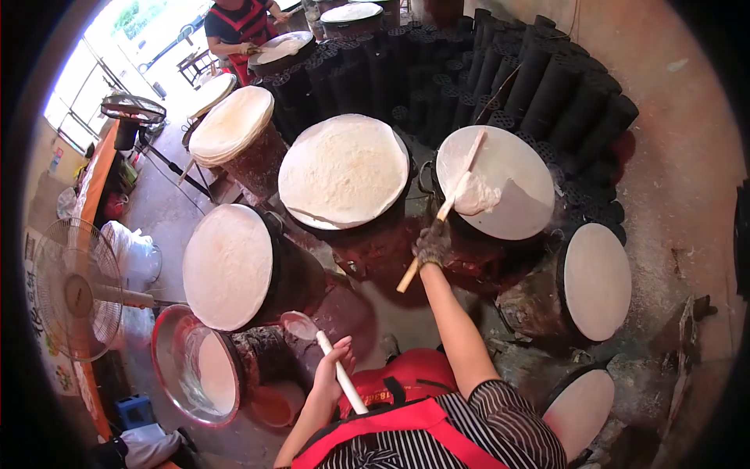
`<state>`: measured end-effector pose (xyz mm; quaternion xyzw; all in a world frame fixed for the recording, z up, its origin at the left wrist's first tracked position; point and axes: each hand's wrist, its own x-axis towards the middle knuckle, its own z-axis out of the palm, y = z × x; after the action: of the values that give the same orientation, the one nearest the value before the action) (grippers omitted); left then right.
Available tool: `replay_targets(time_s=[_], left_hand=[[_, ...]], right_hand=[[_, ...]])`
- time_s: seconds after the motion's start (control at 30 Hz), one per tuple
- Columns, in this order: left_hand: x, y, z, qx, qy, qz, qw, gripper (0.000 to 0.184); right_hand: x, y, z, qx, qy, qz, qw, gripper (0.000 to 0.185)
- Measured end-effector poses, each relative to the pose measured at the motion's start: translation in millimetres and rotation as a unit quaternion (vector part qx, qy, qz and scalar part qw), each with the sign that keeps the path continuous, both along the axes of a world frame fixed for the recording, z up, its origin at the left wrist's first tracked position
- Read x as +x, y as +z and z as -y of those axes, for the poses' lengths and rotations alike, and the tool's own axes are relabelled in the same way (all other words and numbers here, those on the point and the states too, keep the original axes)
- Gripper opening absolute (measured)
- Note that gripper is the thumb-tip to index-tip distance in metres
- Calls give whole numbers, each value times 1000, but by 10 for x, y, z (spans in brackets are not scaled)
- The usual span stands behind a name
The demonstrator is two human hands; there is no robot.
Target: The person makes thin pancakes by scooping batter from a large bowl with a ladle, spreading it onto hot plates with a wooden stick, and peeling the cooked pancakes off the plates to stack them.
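Observation:
My right hand (pixel 432 244), in a dark glove, is closed round the wooden handle of a batter spreader (pixel 467 173). The spreader's blade lies across a round griddle (pixel 519 168), touching a lump of pale batter (pixel 478 197) left of its middle. Lower down, my left hand (pixel 332 369) is bare and wrapped round the white handle of a ladle (pixel 300 325). The ladle's bowl, coated with batter, is just right of a griddle covered by a pale flatbread (pixel 228 267). Another flatbread (pixel 344 170) covers the griddle at centre.
A red-rimmed basin (pixel 162 352) holds batter at lower left. Bare-looking griddles (pixel 598 281) stand at right. Black coal briquettes (pixel 539 94) are stacked behind. Flatbreads (pixel 230 129) are piled at upper left, near a fan (pixel 76 289). Another person (pixel 242 31) works at the back.

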<state>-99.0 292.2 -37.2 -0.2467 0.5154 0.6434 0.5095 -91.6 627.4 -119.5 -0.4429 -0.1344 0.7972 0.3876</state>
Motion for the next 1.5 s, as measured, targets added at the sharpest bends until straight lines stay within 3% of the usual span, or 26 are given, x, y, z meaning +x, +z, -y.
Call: replay_targets(time_s=[0.03, 0.1, 0.13, 0.17, 0.23, 0.33, 0.37, 0.43, 0.5, 0.53, 0.57, 0.67, 0.73, 0.83, 0.87, 0.93, 1.03, 1.1, 1.2, 1.3, 1.37, 1.4, 1.43, 1.5], left_hand=[[-9, 0, -52, 2, -9, 2, 1000, 29], [7, -43, -112, 18, -36, 2, 999, 29], [2, -177, -66, 70, -55, 21, 996, 29], [57, -155, -92, 58, -55, 21, 997, 29], [148, -53, -215, 34, -56, 17, 998, 29], [238, 143, -302, 8, -75, 12, 997, 29], [273, 177, -349, 5, -82, 11, 997, 29], [349, 242, -473, -1, -96, 10, 995, 28], [420, 326, -621, 5, -104, 5, 995, 27], [453, 270, -651, 12, -106, 5, 994, 28], [477, 214, -680, 19, -108, 5, 994, 28], [519, 172, -841, 27, -102, 11, 994, 27], [575, 161, -960, 27, -106, 7, 994, 25], [679, 8, -1096, 42, -136, 11, 990, 30], [762, 63, -1204, 34, -110, 11, 993, 19], [884, 154, -1367, 59, -93, 34, 993, 16], [1030, 227, -1562, 114, -64, 95, 987, 12], [1047, 105, -1607, 182, -51, 170, 967, 12], [1224, 212, -1804, 179, -55, 145, 971, 15], [1378, 194, -1980, 169, -79, 82, 979, 16], [1469, 328, -2135, 148, -68, 54, 985, 13], [1497, 382, -2183, 137, -62, 40, 988, 11], [1509, 389, -2193, 136, -50, 24, 989, 10], [1499, 390, -2223, 140, -31, -6, 990, 7]], right_hand=[[137, -1, 105, 58, -6, 101, 993, 32], [511, 15, 150, 86, -17, 65, 994, 35], [644, 92, 145, 76, -41, 108, 990, 25], [836, -7, 45, 155, -30, 155, 975, 24], [1144, 142, -103, 150, -24, 182, 972, 18], [1173, 171, -348, 78, -102, 62, 990, 30], [1042, 297, -353, 32, -114, 9, 993, 21], [858, -35, -373, 29, -4, 6, 1000, 22], [914, 207, -136, 83, 143, 153, 974, 21], [1154, 107, -97, 94, 156, 63, 981, 23], [1377, -13, -84, 143, 145, 81, 976, 25], [2057, 71, -392, 84, 134, 85, 984, 33], [2087, 293, -564, 69, 71, 106, 989, 29], [1848, 145, -718, -6, 49, -31, 998, 27], [1831, -7, -690, 38, 145, -30, 988, 31], [1946, 200, -448, 157, 251, 95, 950, 30], [2569, 166, -504, 74, 303, 21, 950, 36], [3038, 6, -821, 40, 248, 43, 967, 32], [3317, 13, -1430, 203, 250, 136, 937, 35], [3103, 456, -1611, 120, 145, 169, 968, 37], [2839, 142, -1700, 130, 146, 123, 973, 30], [2635, 504, -1509, 115, 179, 223, 951, 27], [2486, 744, -1330, 81, 309, 306, 897, 27], [2853, 452, -1391, 54, 272, 16, 961, 30]])
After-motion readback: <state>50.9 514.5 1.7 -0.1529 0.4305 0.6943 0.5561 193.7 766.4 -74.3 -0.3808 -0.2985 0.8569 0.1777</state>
